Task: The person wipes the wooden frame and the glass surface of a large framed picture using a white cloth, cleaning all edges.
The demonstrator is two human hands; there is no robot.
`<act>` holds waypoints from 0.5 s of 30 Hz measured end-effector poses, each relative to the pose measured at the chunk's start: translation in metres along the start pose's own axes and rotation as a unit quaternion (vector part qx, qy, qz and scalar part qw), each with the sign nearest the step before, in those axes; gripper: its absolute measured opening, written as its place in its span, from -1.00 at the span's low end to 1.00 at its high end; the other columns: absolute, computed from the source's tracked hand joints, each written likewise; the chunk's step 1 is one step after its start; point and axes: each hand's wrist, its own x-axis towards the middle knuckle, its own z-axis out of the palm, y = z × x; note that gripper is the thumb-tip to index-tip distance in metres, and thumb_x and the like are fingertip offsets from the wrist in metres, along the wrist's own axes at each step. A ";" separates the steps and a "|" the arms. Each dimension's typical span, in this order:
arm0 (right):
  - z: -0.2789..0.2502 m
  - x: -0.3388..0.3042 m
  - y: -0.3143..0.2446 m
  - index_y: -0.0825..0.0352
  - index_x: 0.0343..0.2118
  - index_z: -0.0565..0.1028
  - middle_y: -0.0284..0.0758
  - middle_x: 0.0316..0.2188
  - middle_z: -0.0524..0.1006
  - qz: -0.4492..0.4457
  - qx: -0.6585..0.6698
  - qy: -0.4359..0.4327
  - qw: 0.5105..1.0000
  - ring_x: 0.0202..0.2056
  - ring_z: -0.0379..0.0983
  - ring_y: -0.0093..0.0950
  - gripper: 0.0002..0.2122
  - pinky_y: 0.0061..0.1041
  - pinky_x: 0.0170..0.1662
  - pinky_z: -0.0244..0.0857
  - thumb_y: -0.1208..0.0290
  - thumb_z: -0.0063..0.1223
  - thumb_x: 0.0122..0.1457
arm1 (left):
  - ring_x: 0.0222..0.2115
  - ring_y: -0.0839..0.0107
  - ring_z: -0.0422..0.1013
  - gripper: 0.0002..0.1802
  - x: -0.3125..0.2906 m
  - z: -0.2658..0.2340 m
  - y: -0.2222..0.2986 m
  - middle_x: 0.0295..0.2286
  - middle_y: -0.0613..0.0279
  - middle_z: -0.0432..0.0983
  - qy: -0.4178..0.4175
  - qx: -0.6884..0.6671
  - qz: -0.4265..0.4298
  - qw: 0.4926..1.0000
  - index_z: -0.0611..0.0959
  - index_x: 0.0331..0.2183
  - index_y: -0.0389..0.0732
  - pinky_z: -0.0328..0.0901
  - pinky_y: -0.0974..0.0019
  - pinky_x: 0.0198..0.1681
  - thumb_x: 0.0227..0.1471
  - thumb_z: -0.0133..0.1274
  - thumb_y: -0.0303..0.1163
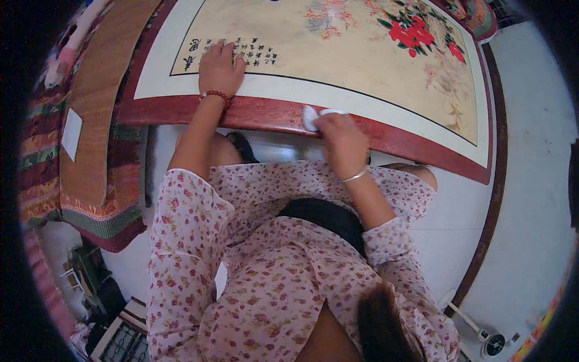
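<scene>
In front of me lies a large framed painting (338, 48) with red flowers and dark brushed writing, edged by a white border and a reddish-brown wooden frame (265, 113). My left hand (221, 71) rests flat over the writing, its fingers stretched out, with a beaded bracelet at the wrist. At the near frame edge, my right hand (344, 142) closes around a white cloth or tissue (310, 117). The white piece touches the wood and pokes out past the fingers. A pale bangle circles that wrist.
On the left, a brown mat (87, 133) and a striped woven cover (114, 223) lie over a seat, with a white card (72, 134) on them. A pale wall (534, 120) stands at the right. Low at the right is a small fan-like device (493, 344).
</scene>
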 end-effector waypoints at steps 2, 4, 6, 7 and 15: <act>-0.012 -0.012 0.046 0.20 -0.38 0.54 -0.35 -0.30 0.53 0.009 -0.001 0.034 0.999 -0.27 0.46 -0.31 -0.84 -0.35 -0.27 0.42 0.52 0.01 -0.07 | -0.01 0.02 0.31 -0.56 0.000 -0.001 -0.003 -0.05 -0.09 0.41 0.008 0.006 0.002 1.000 0.55 -0.11 -0.25 0.15 0.04 0.10 0.00 -0.05 -0.20; -0.021 -0.026 0.107 0.23 -0.33 0.54 -0.28 -0.27 0.54 0.060 -0.042 0.034 0.997 -0.22 0.45 -0.22 -0.79 -0.28 -0.21 0.38 0.56 0.00 -0.07 | -0.02 0.02 0.31 -0.57 -0.001 -0.008 0.003 -0.03 -0.08 0.40 0.000 0.004 -0.001 1.000 0.55 -0.12 -0.25 0.16 0.03 0.09 0.00 -0.05 -0.20; -0.038 -0.036 0.150 0.25 -0.29 0.54 -0.23 -0.28 0.54 0.169 -0.135 0.042 0.975 -0.24 0.47 -0.21 -0.81 -0.27 -0.22 0.37 0.55 0.00 0.01 | -0.03 0.00 0.32 -0.57 -0.001 -0.010 0.007 -0.05 -0.10 0.41 0.014 -0.002 -0.005 1.000 0.54 -0.12 -0.26 0.17 0.03 0.08 0.01 -0.05 -0.21; -0.042 -0.034 0.166 0.25 -0.31 0.53 -0.21 -0.34 0.52 0.191 -0.158 0.052 0.967 -0.25 0.45 -0.19 -0.83 -0.24 -0.22 0.37 0.52 -0.01 0.01 | -0.04 -0.03 0.32 -0.57 -0.003 -0.014 0.007 -0.07 -0.13 0.41 0.027 -0.003 -0.003 1.000 0.53 -0.12 -0.28 0.19 0.04 0.07 0.01 -0.05 -0.22; 0.007 0.051 0.083 0.29 -0.42 0.50 -0.22 -0.37 0.50 0.099 -0.141 -0.022 0.985 -0.28 0.47 -0.26 -0.89 -0.32 -0.34 0.42 0.49 -0.04 -0.02 | -0.04 -0.02 0.33 -0.58 0.001 -0.003 0.002 -0.04 -0.12 0.39 0.019 0.035 0.004 0.999 0.53 -0.12 -0.28 0.19 0.03 0.06 0.01 -0.08 -0.23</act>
